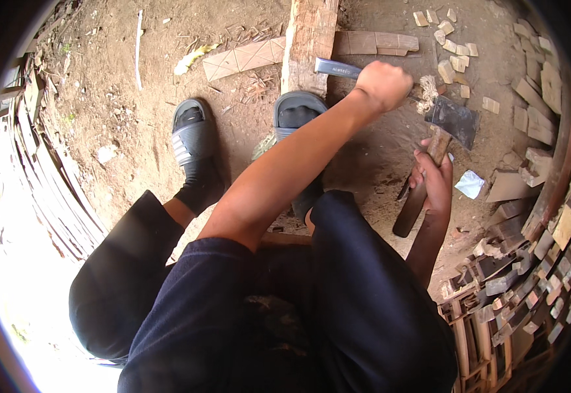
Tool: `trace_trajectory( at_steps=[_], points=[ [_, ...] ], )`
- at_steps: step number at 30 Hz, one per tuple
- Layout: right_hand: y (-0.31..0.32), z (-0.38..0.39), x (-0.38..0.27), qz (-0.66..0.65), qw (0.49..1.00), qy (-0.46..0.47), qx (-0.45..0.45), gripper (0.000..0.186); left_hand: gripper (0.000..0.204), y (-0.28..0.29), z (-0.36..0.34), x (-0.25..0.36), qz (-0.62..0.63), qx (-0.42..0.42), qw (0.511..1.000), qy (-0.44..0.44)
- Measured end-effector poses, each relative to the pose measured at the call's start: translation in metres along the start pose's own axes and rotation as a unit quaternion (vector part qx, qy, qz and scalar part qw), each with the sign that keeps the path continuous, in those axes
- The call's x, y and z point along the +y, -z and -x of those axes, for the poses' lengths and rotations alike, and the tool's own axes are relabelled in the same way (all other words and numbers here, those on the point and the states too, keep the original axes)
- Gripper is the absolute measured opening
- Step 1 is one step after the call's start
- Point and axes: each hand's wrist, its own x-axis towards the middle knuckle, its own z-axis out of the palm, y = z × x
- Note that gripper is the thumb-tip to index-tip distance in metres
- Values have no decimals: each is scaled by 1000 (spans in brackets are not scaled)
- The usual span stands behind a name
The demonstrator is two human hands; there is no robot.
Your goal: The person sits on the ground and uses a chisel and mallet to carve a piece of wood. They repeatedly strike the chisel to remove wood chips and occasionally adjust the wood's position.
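Note:
My left hand (pixel 383 86) reaches across to the right, its fist wrapped around a chisel. The chisel's flat dark blade (pixel 336 68) points left over the end of a rough wooden beam (pixel 307 49). On the fist's other side is a frayed, pale handle end (pixel 428 93). Lower right, my right hand (pixel 436 180) grips a hatchet by its wooden handle (pixel 411 208). The hatchet's broad dark head (pixel 454 121) is up beside the frayed end; whether they touch I cannot tell. A board marked with lines (pixel 243 60) lies crosswise at the beam, its middle hidden.
My sandalled feet (pixel 195 134) rest on the dirt floor, one by the beam's near end. Small wood blocks (pixel 459 62) are scattered at the upper right. Offcuts and stacked wood (pixel 540 262) line the right side. A crumpled white scrap (pixel 470 184) lies near my right hand.

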Motion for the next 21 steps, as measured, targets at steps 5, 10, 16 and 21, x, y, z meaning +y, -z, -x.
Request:
trace_trajectory(
  at_steps=[5, 10, 16, 21],
  points=[
    [5, -9, -4, -101, 994, -5, 45, 18, 18, 2, -1, 1, -2, -1, 1000, 9],
    [5, -7, 6, -39, 998, -46, -15, 22, 18, 1, 1, 0, -12, -1, 1000, 6],
    [15, -23, 8, -180, 983, -24, 3, 26, 17, -7, -6, -2, -7, 19, 1000, 11],
    [6, -13, 4, -8, 999, -29, -24, 24, 16, -14, -1, -7, -12, 20, 1000, 5]
  ],
)
